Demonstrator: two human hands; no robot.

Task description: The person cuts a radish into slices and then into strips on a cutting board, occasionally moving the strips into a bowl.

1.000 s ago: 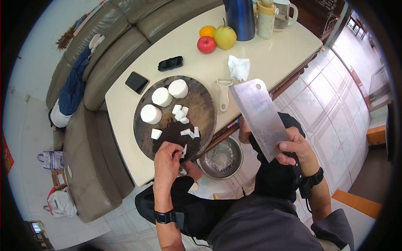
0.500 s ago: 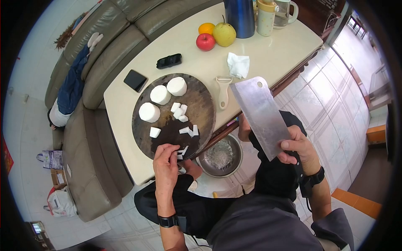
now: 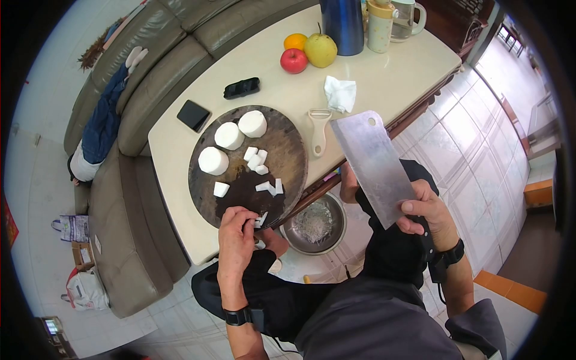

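Observation:
My right hand (image 3: 430, 215) grips a broad cleaver (image 3: 373, 168) by its handle end, blade raised off the table's right edge. At the near rim of the round wooden chopping board (image 3: 289, 129), my left hand (image 3: 237, 234) has its fingers pinched together on small white radish pieces (image 3: 262, 219); the fingertips partly hide them. Thick radish rounds (image 3: 229, 136) lie at the far left of the board. Several small chunks (image 3: 255, 161) sit near its middle, with thin cut slices (image 3: 270, 187) closer to me and one separate chunk (image 3: 221, 189) to the left.
A peeler (image 3: 319, 132) and crumpled tissue (image 3: 340, 93) lie right of the board. Behind are a phone (image 3: 193, 115), a black object (image 3: 242, 88), fruit (image 3: 321, 50) and a blue flask (image 3: 342, 27). Below the table edge stands a metal bowl (image 3: 294, 237) holding pale shreds. A person lies on the sofa (image 3: 159, 78).
My left fingers have closed in slightly over the small pieces at the board's rim, covering more of them. The cleaver and my right hand are almost unmoved.

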